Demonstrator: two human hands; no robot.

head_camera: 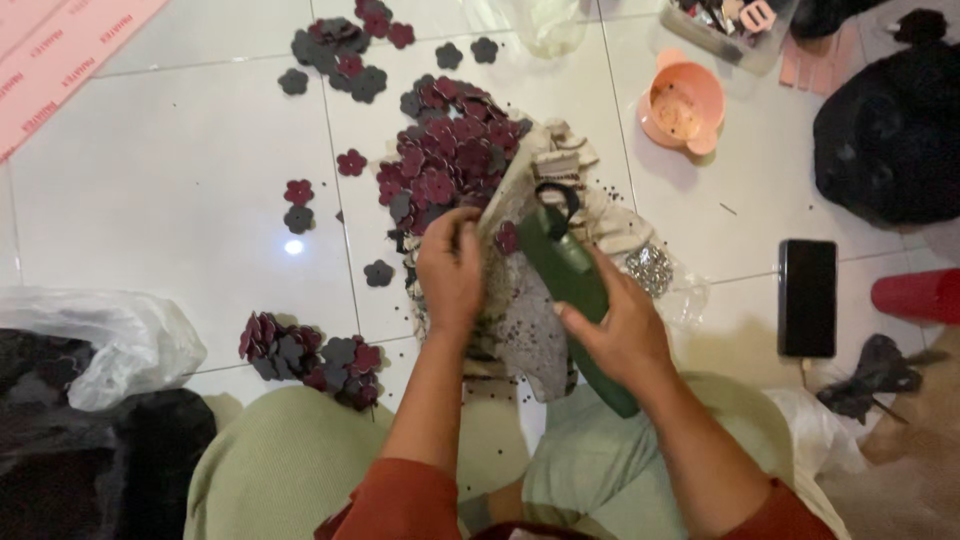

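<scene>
While the right hand point(625, 335) wraps its grip around the green glue gun point(575, 290), fingers closed on the body and the nozzle end aimed toward the heap, the left hand point(450, 270) pinches closed on what looks like a single dark red flower cut-out point(507, 238) at the near edge of the flower pile point(450, 150), over a speckled cloth point(525, 320) spread on the tiled floor point(170, 170). To work this well, I judge the piece should be held by its rim, fingertips clear of the nozzle, with the gun kept steady and tilted so glue lands at the centre. Keeping the wrist low over the cloth should catch drips. A pink bowl point(683, 105) and a phone point(807, 297) lie well apart toward the floor's right side.
</scene>
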